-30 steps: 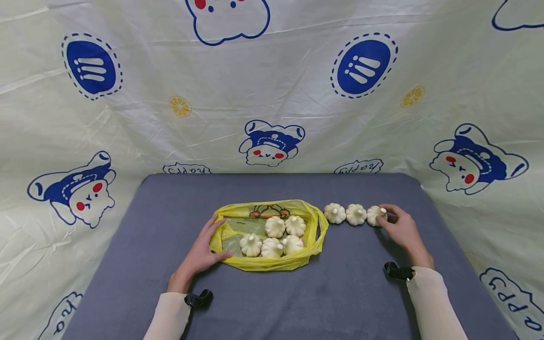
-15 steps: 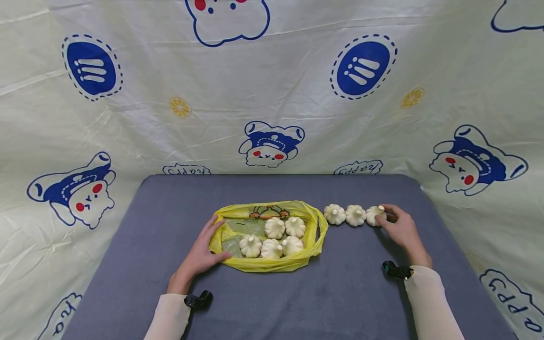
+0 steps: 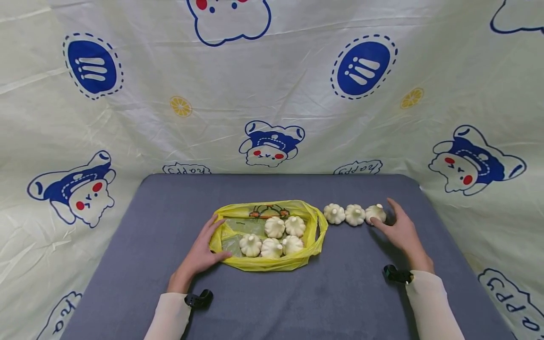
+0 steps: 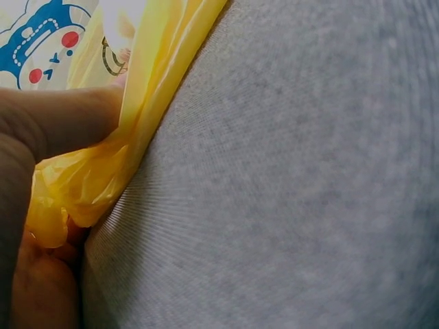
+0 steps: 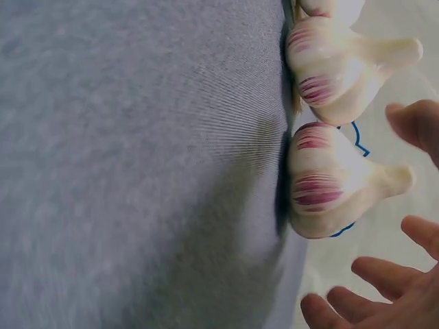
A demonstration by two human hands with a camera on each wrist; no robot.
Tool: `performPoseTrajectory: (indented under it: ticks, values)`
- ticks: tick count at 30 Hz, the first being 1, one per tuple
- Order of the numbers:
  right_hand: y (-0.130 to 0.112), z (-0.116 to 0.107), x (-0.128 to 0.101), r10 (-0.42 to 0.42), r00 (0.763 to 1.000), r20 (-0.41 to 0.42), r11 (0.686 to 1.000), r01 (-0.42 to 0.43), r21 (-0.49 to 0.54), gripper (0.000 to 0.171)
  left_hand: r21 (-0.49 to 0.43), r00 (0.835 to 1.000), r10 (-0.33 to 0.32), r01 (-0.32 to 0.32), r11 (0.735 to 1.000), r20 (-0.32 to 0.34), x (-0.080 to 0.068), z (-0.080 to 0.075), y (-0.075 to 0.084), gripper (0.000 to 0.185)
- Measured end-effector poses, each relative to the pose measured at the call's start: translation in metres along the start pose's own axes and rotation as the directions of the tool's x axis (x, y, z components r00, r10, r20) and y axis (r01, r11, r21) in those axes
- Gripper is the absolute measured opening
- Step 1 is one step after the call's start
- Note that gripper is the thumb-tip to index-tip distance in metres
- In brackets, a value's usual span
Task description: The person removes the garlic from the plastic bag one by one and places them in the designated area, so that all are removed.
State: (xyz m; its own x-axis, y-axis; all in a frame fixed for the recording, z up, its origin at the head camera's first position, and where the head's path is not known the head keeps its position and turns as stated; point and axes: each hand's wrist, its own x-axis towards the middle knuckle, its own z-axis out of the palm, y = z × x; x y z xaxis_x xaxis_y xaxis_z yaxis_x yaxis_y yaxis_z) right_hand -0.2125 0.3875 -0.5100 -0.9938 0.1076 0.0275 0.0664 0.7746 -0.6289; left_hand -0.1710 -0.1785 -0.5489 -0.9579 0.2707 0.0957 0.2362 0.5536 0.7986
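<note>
A yellow plastic bag (image 3: 259,264) lies with its mouth rolled wide, several garlic bulbs (image 3: 272,248) inside at its middle and right. My left hand (image 3: 201,252) holds the bag's left end; in the left wrist view the thumb (image 4: 75,120) reaches behind the yellow rim, other fingers lower down, partly hidden. Right of the bag, three garlic bulbs stand in a row, stems up. Beside the rightmost bulb (image 3: 376,214) is my right hand (image 3: 401,231), thumb and fingers spread around it. The right wrist view shows a gap between this bulb (image 5: 329,185) and the fingertips (image 5: 367,267).
The table carries a grey-blue cloth (image 3: 340,302). Behind and around it hangs a pale sheet (image 3: 297,85) with blue cartoon prints. The row's left bulb (image 3: 334,214) sits close by the bag's right end, with the middle bulb (image 3: 355,215) between it and the rightmost.
My right hand's fingers have let go of the rightmost garlic bulb and spread away from it. The bulb stays in the row. My left hand and the bag have not moved.
</note>
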Motion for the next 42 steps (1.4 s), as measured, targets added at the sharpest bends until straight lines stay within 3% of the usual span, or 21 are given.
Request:
performPoseTrajectory:
  ticks: [8,16,23,29,33,37,42]
  values:
    - [-0.015,-0.007,-0.012,-0.107,0.993,-0.043,0.986,0.101,-0.132,0.105,-0.001,1.0,0.027,-0.027,1.0,-0.011,0.0,0.0,-0.001,0.092]
    - [-0.055,-0.011,-0.032,-0.159,0.987,0.001,0.963,0.156,-0.22,0.104,0.011,1.0,0.022,-0.022,1.0,-0.003,0.001,-0.001,-0.001,0.093]
    - [-0.089,0.003,-0.044,-0.225,0.972,0.067,0.941,0.235,-0.243,0.104,0.014,1.0,0.015,-0.015,1.0,0.002,0.001,0.0,-0.001,0.094]
    - [-0.117,0.021,-0.052,-0.3,0.944,0.138,0.899,0.328,-0.292,0.105,0.002,1.0,0.008,-0.008,1.0,-0.002,0.002,-0.001,0.0,0.094]
    - [-0.137,0.036,-0.056,-0.364,0.913,0.184,0.868,0.404,-0.288,0.104,0.009,1.0,0.011,-0.011,1.0,0.0,0.002,-0.001,0.0,0.094]
    - [-0.157,0.049,-0.057,-0.435,0.874,0.219,0.844,0.48,-0.24,0.101,0.012,1.0,0.007,-0.007,1.0,0.001,0.002,-0.001,-0.001,0.094]
    - [-0.181,0.06,-0.055,-0.471,0.839,0.273,0.842,0.52,-0.145,0.101,0.016,1.0,-0.002,0.002,1.0,-0.001,0.001,-0.001,-0.002,0.094]
